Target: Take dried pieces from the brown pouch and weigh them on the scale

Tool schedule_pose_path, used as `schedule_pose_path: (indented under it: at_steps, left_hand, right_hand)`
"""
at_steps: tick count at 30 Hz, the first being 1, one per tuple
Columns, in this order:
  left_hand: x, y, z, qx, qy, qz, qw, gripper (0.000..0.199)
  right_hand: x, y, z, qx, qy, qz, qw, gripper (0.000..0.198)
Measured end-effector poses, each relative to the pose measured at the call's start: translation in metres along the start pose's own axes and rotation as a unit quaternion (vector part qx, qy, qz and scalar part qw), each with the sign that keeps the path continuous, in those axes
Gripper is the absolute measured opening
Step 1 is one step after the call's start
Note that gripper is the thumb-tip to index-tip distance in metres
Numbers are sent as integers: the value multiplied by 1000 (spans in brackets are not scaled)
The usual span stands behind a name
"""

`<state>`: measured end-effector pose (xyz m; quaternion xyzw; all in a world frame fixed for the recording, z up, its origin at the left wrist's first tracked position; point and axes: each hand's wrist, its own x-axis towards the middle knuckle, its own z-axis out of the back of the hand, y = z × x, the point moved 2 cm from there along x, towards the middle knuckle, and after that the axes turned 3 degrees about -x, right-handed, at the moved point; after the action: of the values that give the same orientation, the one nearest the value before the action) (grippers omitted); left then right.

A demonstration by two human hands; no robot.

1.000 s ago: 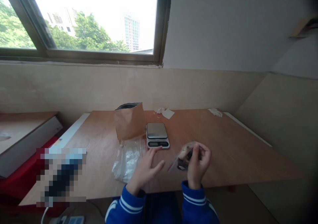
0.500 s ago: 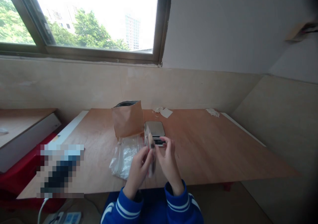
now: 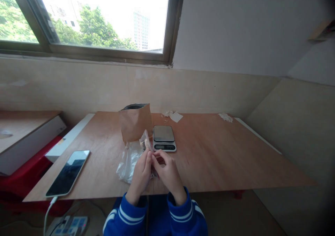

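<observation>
Between my two hands is a small clear plastic bag point(image 3: 145, 140) with something pale and darker inside that I cannot make out. My left hand point(image 3: 142, 166) pinches its edge between thumb and fingers. Close against it, my right hand point(image 3: 167, 166) also pinches the bag's edge, fingers curled. Flat clear plastic bags point(image 3: 128, 162) lie on the table to the left of my hands. Just beyond my hands sits a kitchen scale point(image 3: 163, 134) with a metal plate and a dark display. A brown paper pouch point(image 3: 134, 122) stands upright with its top open, left of the scale.
On the wooden table point(image 3: 222, 155), a phone point(image 3: 68, 173) with a white cable lies at the left edge. White scraps and a paper piece point(image 3: 176, 117) are at the back, with another crumpled scrap point(image 3: 225, 117) further right. A power strip point(image 3: 70, 225) is below the table.
The small bag has tilted leftward from nearly upright. My right hand has come in, its raised fingers now closing on the bag beside my left hand. The scale shows more fully.
</observation>
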<state>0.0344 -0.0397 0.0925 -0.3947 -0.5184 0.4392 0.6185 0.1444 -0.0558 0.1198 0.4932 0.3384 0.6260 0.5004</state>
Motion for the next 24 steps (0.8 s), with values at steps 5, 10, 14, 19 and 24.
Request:
schedule_pose_path:
  at_steps: [5,10,14,19,24]
  left_hand:
    - [2,5,1,13,11,39,999,36]
    - [1,12,1,-10,-12,77,997,39]
    - [3,15,1,-32,-10,86,996,40]
    - [3,17,0,-20,14,74,997,43]
    - [2,13,0,0,25,66,998,40]
  right_hand:
    - [0,-5,-3,-61,-4,20,998,31]
    - [1,-7,-5,-42,2,5,999,30]
    - [1,-9,-6,4,2,-23,1000,27]
    - [1,-15,-7,33,-14,-29,999,27]
    - [1,-14,-5,7,-18,-29,999,28]
